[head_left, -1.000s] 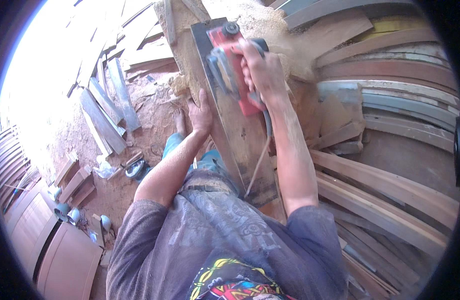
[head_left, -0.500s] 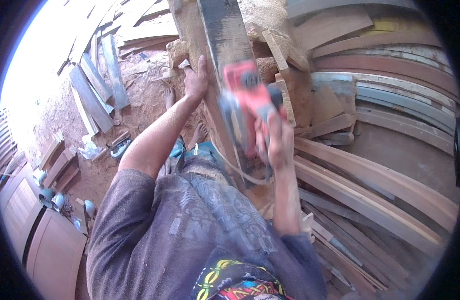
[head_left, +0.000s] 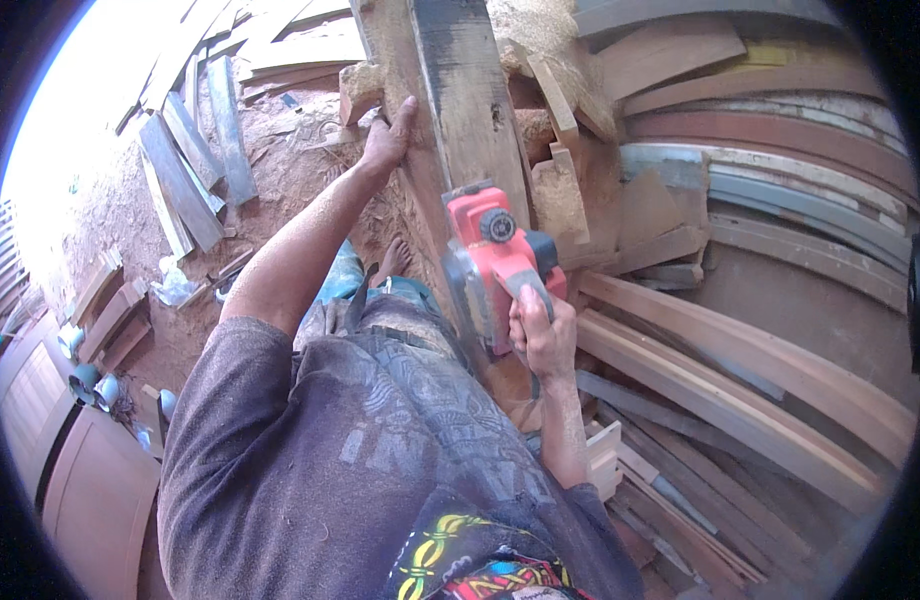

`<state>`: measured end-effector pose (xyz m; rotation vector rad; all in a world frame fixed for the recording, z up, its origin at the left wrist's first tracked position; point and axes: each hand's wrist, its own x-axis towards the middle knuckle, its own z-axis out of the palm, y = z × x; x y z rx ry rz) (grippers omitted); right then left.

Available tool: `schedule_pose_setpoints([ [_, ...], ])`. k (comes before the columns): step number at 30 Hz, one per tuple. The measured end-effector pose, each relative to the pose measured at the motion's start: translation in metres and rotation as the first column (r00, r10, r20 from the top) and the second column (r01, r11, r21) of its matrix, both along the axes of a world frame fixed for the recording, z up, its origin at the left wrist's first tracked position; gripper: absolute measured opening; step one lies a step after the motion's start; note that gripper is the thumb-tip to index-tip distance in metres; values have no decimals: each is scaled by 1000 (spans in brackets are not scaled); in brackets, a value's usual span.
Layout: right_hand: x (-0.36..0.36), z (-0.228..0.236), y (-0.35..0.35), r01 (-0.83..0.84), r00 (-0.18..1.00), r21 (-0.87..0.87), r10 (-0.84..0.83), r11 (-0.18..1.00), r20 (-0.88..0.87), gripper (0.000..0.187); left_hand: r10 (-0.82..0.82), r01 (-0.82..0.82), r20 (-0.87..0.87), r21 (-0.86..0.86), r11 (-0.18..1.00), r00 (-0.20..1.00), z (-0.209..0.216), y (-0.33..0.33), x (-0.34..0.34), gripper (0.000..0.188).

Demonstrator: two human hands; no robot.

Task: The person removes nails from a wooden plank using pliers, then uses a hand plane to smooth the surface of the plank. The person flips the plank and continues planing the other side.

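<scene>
My right hand (head_left: 546, 335) is closed round the handle of a red electric hand planer (head_left: 496, 245) with a black knob on its front. The planer sits on a thick wooden beam (head_left: 460, 60), whose top shows dark, blackened wood farther away and paler bare wood nearer the tool. My left hand (head_left: 385, 145) grips the beam's left side beyond the planer, its thumb stretched along the wood. The other fingers of that hand are partly hidden. Sawdust coats my left forearm.
Stacked boards (head_left: 740, 370) and curved planks (head_left: 810, 190) fill the right side. Loose grey boards (head_left: 180, 185) lie on the dusty ground to the left, near a clear plastic bag (head_left: 175, 282). Wooden panels (head_left: 100, 500) stand at the lower left. My bare foot (head_left: 394, 258) is beside the beam.
The planer and my right hand have come back along the beam towards me, baring more pale wood. My left hand still holds the beam's side.
</scene>
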<state>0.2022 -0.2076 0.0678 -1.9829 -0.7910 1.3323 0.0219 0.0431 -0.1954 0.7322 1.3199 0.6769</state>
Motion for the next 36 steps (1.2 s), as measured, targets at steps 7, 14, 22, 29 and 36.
schedule_pose_setpoints([
  [7,-10,-5,104,15,998,-22,-17,1000,-59,50,9,-8,-13,25,1000,1000,-31,-6,3,120],
  [14,-20,-14,243,-65,998,143,66,988,-4,54,-90,89,-145,-16,996,985,-5,-3,1,122],
  [22,11,-11,144,-17,997,145,27,989,-68,57,-156,150,-244,-44,988,957,-10,11,-7,116],
  [29,51,18,-83,128,992,-78,-128,989,-2,47,-51,51,-231,-6,999,972,-17,11,-9,112],
  [36,43,9,-49,164,986,-62,-166,984,-21,44,-79,77,-260,-17,997,963,21,6,-2,117],
])
